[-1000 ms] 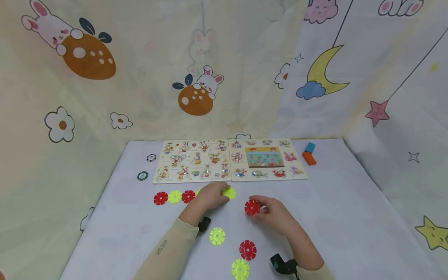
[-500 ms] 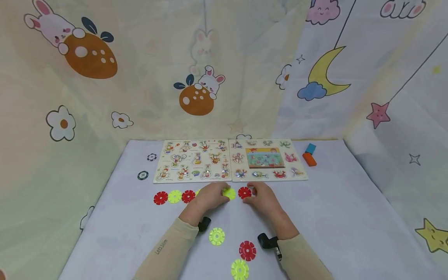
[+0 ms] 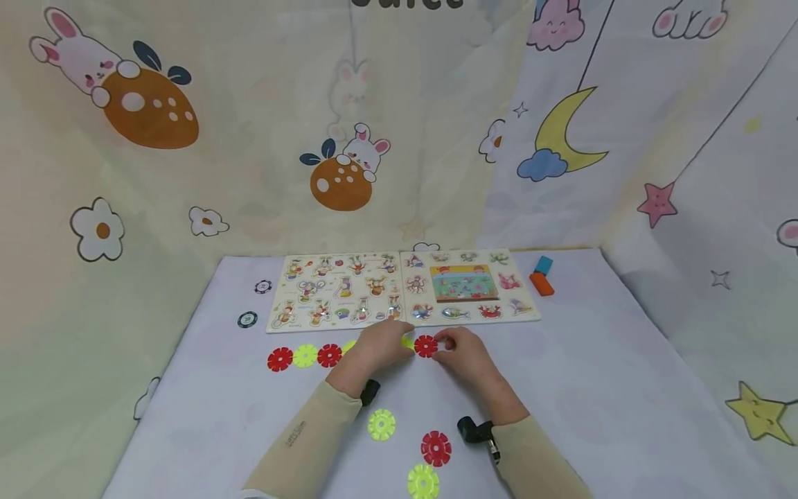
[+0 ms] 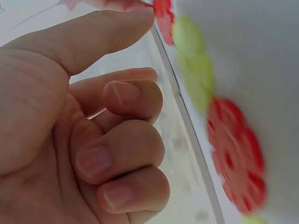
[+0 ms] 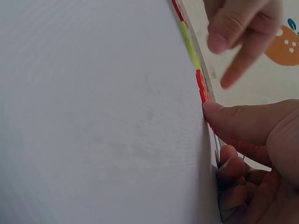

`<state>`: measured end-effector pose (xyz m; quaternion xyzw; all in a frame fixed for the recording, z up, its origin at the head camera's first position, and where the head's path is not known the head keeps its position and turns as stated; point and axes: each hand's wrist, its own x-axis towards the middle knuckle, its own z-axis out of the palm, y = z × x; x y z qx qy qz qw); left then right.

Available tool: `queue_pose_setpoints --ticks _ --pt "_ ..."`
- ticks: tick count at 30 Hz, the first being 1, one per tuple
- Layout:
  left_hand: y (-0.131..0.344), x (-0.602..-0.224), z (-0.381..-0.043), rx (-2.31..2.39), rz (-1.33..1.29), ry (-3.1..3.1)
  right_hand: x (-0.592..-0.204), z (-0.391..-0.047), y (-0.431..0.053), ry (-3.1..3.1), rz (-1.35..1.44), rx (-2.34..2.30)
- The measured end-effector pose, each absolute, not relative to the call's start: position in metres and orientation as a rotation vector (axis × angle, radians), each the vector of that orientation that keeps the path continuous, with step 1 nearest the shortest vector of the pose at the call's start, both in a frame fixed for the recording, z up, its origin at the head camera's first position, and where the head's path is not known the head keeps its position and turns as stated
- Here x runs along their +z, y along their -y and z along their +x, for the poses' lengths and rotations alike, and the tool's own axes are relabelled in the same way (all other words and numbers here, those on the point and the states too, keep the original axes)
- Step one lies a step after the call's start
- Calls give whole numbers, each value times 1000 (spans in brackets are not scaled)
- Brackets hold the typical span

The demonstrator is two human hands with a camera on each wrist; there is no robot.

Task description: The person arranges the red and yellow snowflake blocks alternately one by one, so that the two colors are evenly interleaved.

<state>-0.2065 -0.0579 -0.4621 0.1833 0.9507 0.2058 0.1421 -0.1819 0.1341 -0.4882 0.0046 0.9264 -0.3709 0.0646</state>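
A row of red and yellow-green notched plastic discs runs along the table, starting with a red disc (image 3: 280, 360) at its left end. My right hand (image 3: 466, 357) pinches a red disc (image 3: 426, 346) at the right end, between thumb and fingers. That disc stands against the edge of a yellow-green disc (image 3: 407, 342). My left hand (image 3: 377, 346) hovers over the row and hides part of it. In the right wrist view, the left thumb and finger (image 5: 240, 67) are spread apart above the discs. The left wrist view shows the other fingers (image 4: 124, 149) bent, holding nothing.
Nearer me lie a loose yellow-green disc (image 3: 382, 425), a red disc (image 3: 436, 449) and another yellow-green disc (image 3: 423, 481). Behind the row sit two picture puzzle boards (image 3: 337, 294). Orange (image 3: 542, 284) and blue blocks (image 3: 544, 265) lie right, a black-and-white chip (image 3: 247, 319) left.
My right hand has carried the red disc left and away from me, up to the end of the row. My left hand has let go of the yellow-green disc and shifted slightly right.
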Motion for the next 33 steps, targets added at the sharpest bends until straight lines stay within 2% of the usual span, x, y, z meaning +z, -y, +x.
queue_pose_setpoints --ticks 5,13,18,22,29,33 --pt "47 -465 -214 595 605 -2702 -493 -181 -130 -2803 6 -1133" --pt "45 -478 -214 725 551 -2649 -492 -175 -128 -2811 -29 -1123" --pt "47 -483 -213 781 588 -2630 -482 -149 -124 -2734 3 -1196" --pt "49 -484 -216 819 609 -2619 -473 -123 -112 -2658 -95 -1190" --pt "48 -479 -218 818 650 -2625 -474 -88 -76 -2673 -367 -962" --pt "47 -478 -219 810 659 -2633 -473 -80 -56 -2774 -351 -797"
